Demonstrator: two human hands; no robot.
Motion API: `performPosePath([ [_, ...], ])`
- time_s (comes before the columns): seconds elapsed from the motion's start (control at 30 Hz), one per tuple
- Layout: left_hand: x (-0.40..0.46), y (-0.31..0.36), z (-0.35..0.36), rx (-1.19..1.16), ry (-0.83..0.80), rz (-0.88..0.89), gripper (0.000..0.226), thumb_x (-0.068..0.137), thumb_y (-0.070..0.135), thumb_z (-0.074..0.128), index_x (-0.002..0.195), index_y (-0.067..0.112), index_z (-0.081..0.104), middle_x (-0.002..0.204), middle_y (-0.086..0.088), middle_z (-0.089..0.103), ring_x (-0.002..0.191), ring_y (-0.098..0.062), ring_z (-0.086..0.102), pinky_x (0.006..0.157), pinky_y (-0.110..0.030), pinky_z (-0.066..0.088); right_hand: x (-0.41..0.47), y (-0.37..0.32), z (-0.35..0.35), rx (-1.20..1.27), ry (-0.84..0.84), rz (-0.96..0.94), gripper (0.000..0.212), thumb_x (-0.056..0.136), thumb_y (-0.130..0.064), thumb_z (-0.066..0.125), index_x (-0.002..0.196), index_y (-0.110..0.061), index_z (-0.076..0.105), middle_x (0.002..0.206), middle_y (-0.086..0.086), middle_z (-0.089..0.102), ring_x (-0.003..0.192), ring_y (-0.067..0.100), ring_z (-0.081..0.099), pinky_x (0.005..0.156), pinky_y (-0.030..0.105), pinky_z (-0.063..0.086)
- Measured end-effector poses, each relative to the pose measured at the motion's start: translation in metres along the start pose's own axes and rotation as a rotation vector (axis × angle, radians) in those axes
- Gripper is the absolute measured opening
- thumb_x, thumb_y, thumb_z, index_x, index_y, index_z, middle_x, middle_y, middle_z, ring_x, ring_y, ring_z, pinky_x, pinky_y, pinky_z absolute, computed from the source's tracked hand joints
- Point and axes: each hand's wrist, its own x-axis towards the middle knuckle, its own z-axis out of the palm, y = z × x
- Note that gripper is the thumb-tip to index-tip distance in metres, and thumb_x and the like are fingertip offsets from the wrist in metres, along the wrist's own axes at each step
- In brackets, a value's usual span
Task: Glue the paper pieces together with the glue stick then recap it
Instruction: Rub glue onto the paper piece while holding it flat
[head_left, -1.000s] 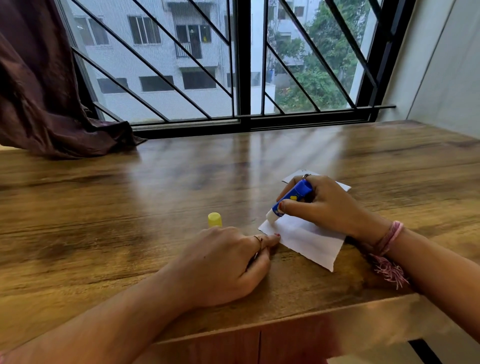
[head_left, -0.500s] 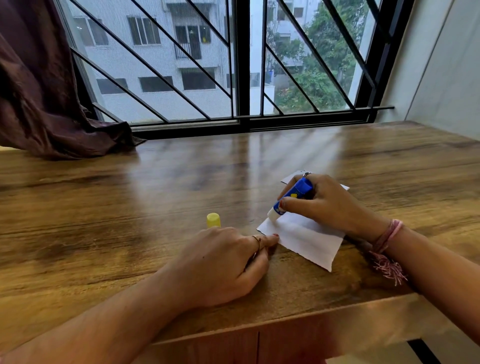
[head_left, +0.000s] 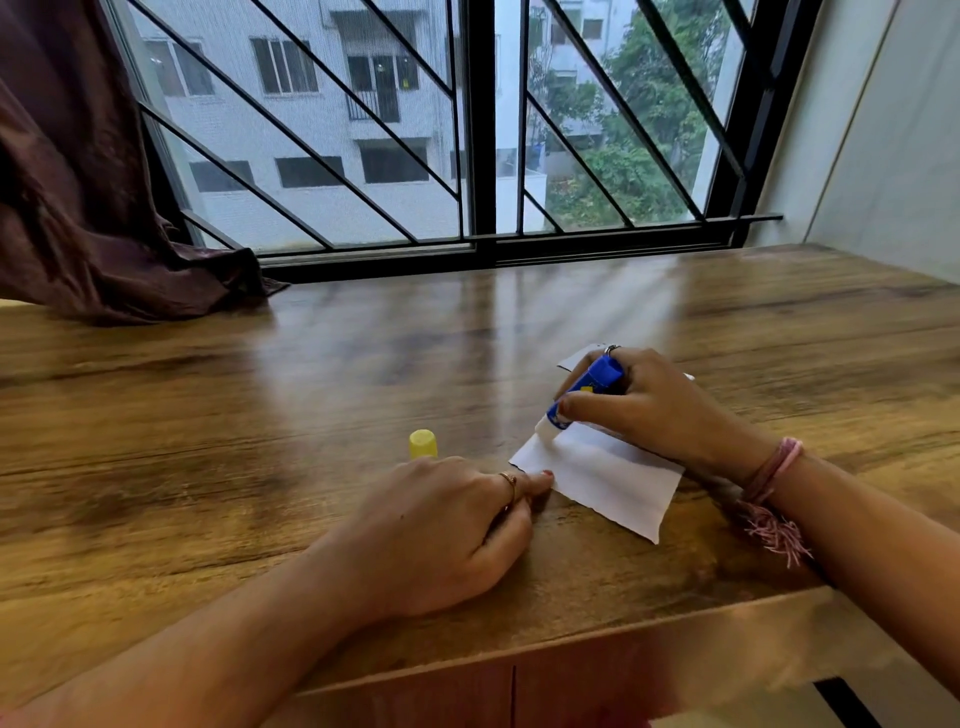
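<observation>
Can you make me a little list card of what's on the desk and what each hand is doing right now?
right hand: holds the blue glue stick, tilted, its white tip on the paper's far-left corner
left hand: rests on the desk, one fingertip pressing the paper's left edge
white paper: lies flat near the desk's front edge; a second piece peeks out behind the right hand
yellow cap: off the stick, standing just beyond the left hand
desk: wooden, by a barred window
curtain: dark, far left

A glossy wooden tabletop (head_left: 260, 415) fills the lower frame. Above it, a black-barred window (head_left: 467, 130) shows daylight, a white building and trees. A dark brown curtain (head_left: 78, 208) hangs upper left; pale wall (head_left: 883, 130) upper right.
</observation>
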Motion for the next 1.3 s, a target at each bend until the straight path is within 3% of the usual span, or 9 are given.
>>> performPosePath([
  [0.17,0.001,-0.003,0.001,-0.021,0.019,0.007,0.046,0.090,0.042,0.029,0.129,0.037,0.054,0.063,0.005,0.060,0.062,-0.012,0.053,0.049,-0.022,0.034,-0.001,-0.002,-0.001,0.009,0.005,0.026,0.014,0.077,-0.020,0.070,0.076,-0.006,0.068,0.054,0.000,0.046,0.048,0.008,0.038,0.050,0.024,0.034],
  [0.3,0.000,-0.002,0.000,-0.015,0.011,-0.008,0.047,0.090,0.042,0.028,0.129,0.036,0.054,0.064,0.004,0.058,0.058,-0.012,0.055,0.052,-0.028,0.042,0.003,0.001,-0.002,-0.024,0.054,0.045,0.025,0.076,-0.021,0.070,0.079,0.003,0.065,0.057,0.007,0.047,0.051,0.014,0.040,0.052,0.030,0.034],
  [0.43,0.002,-0.002,-0.001,0.009,-0.010,0.000,0.043,0.091,0.041,0.032,0.120,0.029,0.061,0.049,0.010,0.039,0.043,-0.005,0.040,0.045,-0.025,0.033,0.001,0.002,-0.001,-0.003,0.002,0.027,0.023,0.078,-0.022,0.071,0.082,0.000,0.067,0.059,0.007,0.050,0.052,0.015,0.042,0.053,0.031,0.037],
  [0.63,0.001,-0.004,0.001,-0.006,0.010,0.030,0.046,0.091,0.040,0.028,0.119,0.028,0.063,0.068,0.001,0.065,0.056,-0.013,0.056,0.052,-0.029,0.040,0.005,0.003,-0.003,-0.022,0.059,0.033,0.021,0.074,-0.023,0.071,0.074,-0.003,0.067,0.057,0.008,0.049,0.050,0.012,0.040,0.051,0.029,0.033],
  [0.87,0.001,-0.005,0.004,-0.003,0.054,0.051,0.049,0.091,0.042,0.025,0.126,0.032,0.057,0.077,0.001,0.067,0.066,-0.014,0.057,0.055,-0.027,0.037,0.006,0.005,-0.006,-0.024,0.072,0.047,0.013,0.075,-0.021,0.071,0.068,-0.012,0.066,0.051,-0.003,0.047,0.043,0.003,0.037,0.044,0.017,0.032],
  [0.97,0.001,-0.004,0.003,-0.020,0.042,0.060,0.044,0.092,0.040,0.030,0.115,0.026,0.064,0.074,0.006,0.064,0.065,-0.013,0.053,0.050,-0.024,0.032,0.004,0.005,-0.004,-0.024,0.048,0.050,0.013,0.075,-0.022,0.070,0.068,-0.014,0.064,0.051,-0.004,0.047,0.042,0.002,0.037,0.045,0.018,0.033],
  [1.07,0.001,-0.001,0.001,0.025,0.057,0.074,0.044,0.091,0.039,0.031,0.109,0.021,0.068,0.078,0.014,0.059,0.090,-0.009,0.046,0.051,-0.022,0.021,0.007,0.007,-0.006,-0.042,0.080,0.072,0.023,0.076,-0.023,0.070,0.076,0.000,0.065,0.051,-0.002,0.044,0.044,0.008,0.036,0.046,0.023,0.031],
  [1.17,0.001,-0.001,0.001,0.019,0.046,0.064,0.041,0.091,0.037,0.034,0.109,0.022,0.068,0.073,0.021,0.051,0.085,-0.009,0.047,0.049,-0.023,0.019,0.008,0.007,-0.007,-0.047,0.068,0.063,0.022,0.076,-0.024,0.070,0.076,-0.003,0.066,0.052,-0.002,0.047,0.044,0.005,0.038,0.048,0.023,0.033],
  [1.3,0.001,-0.004,0.004,0.011,0.074,0.067,0.049,0.091,0.042,0.025,0.122,0.030,0.061,0.082,0.002,0.069,0.073,-0.013,0.058,0.055,-0.024,0.034,0.009,0.009,-0.007,-0.058,0.092,0.066,0.032,0.075,-0.026,0.069,0.081,0.005,0.065,0.053,0.002,0.045,0.045,0.009,0.036,0.045,0.021,0.032],
])
